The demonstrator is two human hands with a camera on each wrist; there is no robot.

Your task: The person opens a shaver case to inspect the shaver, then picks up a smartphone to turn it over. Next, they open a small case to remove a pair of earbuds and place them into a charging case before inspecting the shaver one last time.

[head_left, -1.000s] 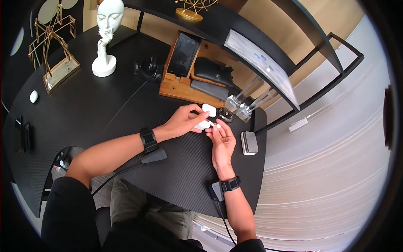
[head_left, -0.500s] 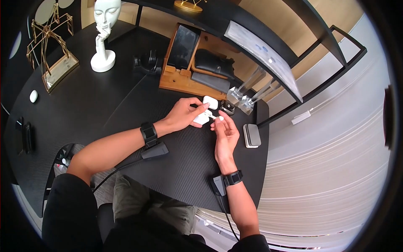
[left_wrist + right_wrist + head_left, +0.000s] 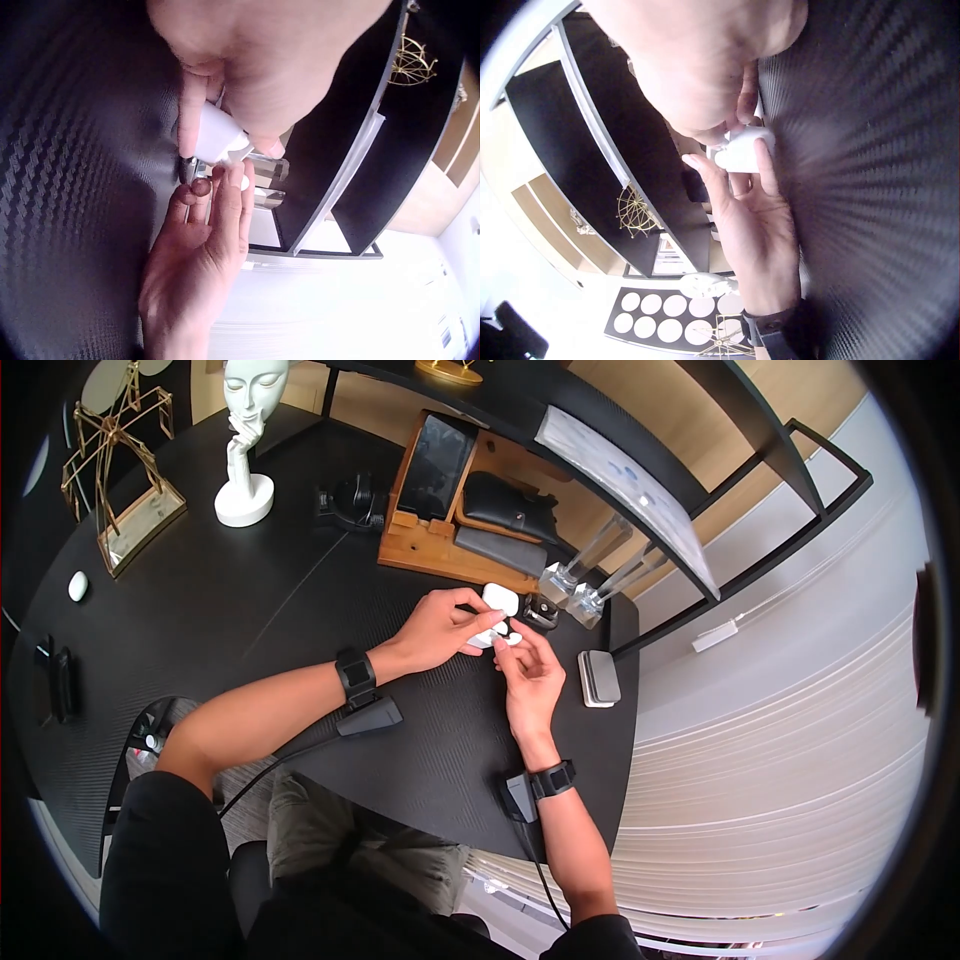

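A small white case (image 3: 483, 639) with its lid (image 3: 501, 599) raised is gripped by the left hand (image 3: 430, 632). Its white body (image 3: 217, 133) lies between thumb and fingers in the left wrist view. The right hand (image 3: 534, 682) pinches a small white earbud (image 3: 514, 639) at the case's right side, its fingertips meeting the case opening. In the right wrist view the case (image 3: 744, 150) rests in the left hand (image 3: 759, 232), and the right fingers partly hide the opening.
Behind the hands stands a wooden organizer (image 3: 408, 558) with a phone and dark pouch. A small black object (image 3: 541, 612) and crystal-based pieces (image 3: 583, 604) sit beside it. A grey-white box (image 3: 600, 679) lies right; a white mask statue (image 3: 245, 501) stands back left.
The right hand has moved in toward the case with the earbud, closing the gap seen half a second ago. The left hand still grips the case. The head view has shifted slightly.
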